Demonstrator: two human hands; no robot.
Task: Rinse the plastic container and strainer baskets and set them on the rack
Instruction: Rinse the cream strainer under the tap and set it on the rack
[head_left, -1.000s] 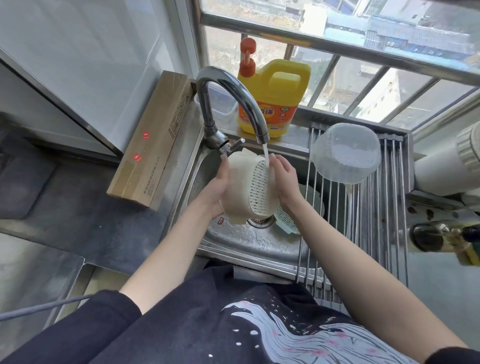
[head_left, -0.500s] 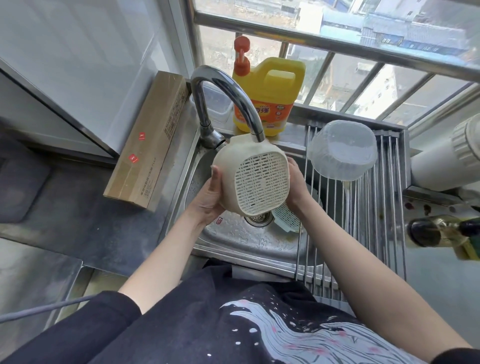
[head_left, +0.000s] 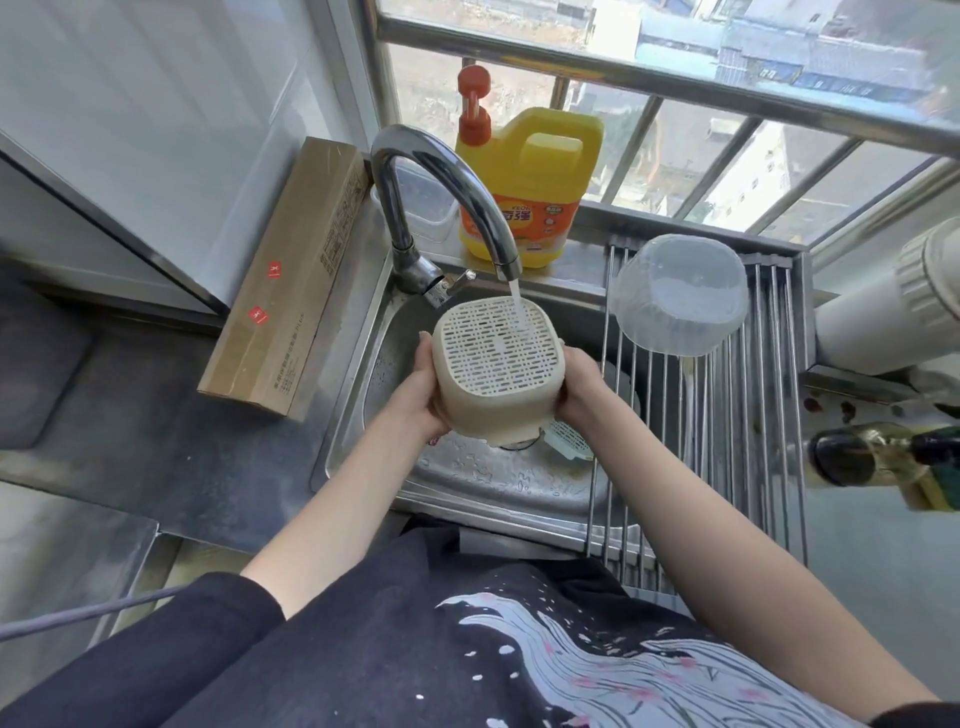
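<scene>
A cream strainer basket (head_left: 496, 371) is upside down over the sink (head_left: 488, 478), its slotted bottom facing up under the running stream from the faucet (head_left: 441, 176). My left hand (head_left: 423, 392) grips its left side and my right hand (head_left: 582, 387) grips its right side. A second, pale green strainer basket (head_left: 569, 441) lies in the sink, mostly hidden behind the first. The clear plastic container (head_left: 680, 293) sits upside down on the metal roll-up rack (head_left: 727, 441) to the right.
A yellow detergent jug (head_left: 530, 192) stands on the sill behind the faucet. A long cardboard box (head_left: 288, 275) lies left of the sink. A white cylinder (head_left: 893, 312) and a dark glass bottle (head_left: 883, 457) are at the right edge.
I have turned the cream basket from on its side to bottom-up and brought it lower, so the water now falls onto its slotted base.
</scene>
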